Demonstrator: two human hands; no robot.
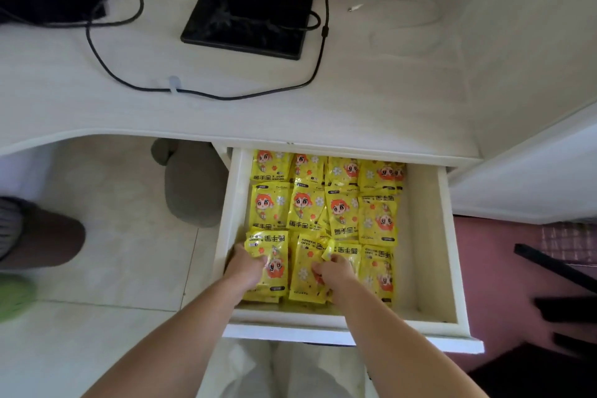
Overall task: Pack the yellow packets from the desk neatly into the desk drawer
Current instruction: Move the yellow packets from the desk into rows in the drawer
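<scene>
The white desk (226,107) is seen bare of packets; only a monitor stand (248,16) and cables (206,94) are carried near its back edge. The drawer (449,236) is pulled open beneath the front edge. Yellow packets (323,213) are laid in rows against its left wall, a bare strip left along the right wall. A front-row packet is pinched by the left hand (245,265) at the front-left corner, another gripped by the right hand (332,270).
</scene>
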